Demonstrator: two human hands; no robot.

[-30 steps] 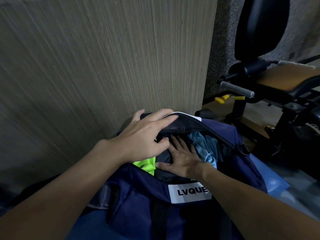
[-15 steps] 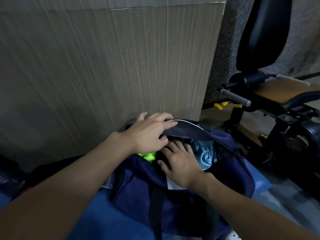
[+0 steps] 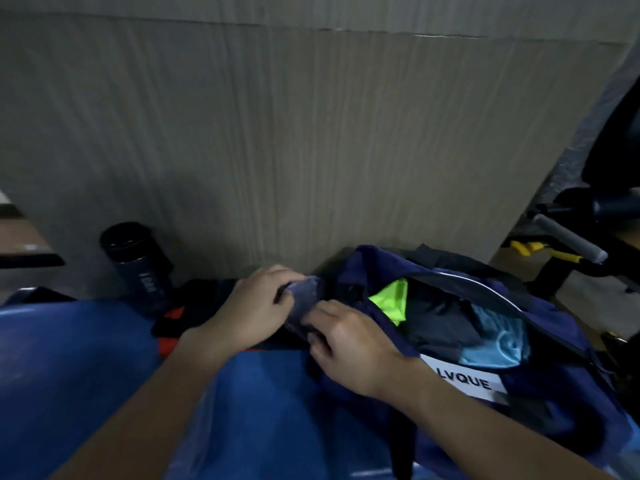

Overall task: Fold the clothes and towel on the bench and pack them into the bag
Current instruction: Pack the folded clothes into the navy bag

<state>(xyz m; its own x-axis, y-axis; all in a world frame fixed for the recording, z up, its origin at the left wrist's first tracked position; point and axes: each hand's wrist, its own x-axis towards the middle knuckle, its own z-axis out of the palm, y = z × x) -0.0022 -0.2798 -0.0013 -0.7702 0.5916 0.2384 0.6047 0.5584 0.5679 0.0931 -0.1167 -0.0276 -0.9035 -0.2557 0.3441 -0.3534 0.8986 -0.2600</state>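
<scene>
A navy duffel bag (image 3: 519, 403) with a white LVQUE label lies open on the blue bench (image 3: 86, 375). Inside it I see a neon green garment (image 3: 389, 299), a dark garment (image 3: 440, 323) and a light blue towel (image 3: 502, 337). My left hand (image 3: 256, 306) and my right hand (image 3: 346, 344) meet at the bag's left end. Both pinch a small greyish flap or pocket (image 3: 304, 296) there. A black garment with orange trim (image 3: 183, 317) lies on the bench behind my left wrist.
A dark bottle (image 3: 138, 268) stands against the wood-grain wall panel (image 3: 277, 133), left of my hands. Exercise equipment with a grey handle (image 3: 568, 237) and yellow parts (image 3: 530, 247) stands at the right edge.
My view swung left, showing the bottle and more bench. Both hands left the bag's opening and moved to its left end, where they now grip a greyish flap.
</scene>
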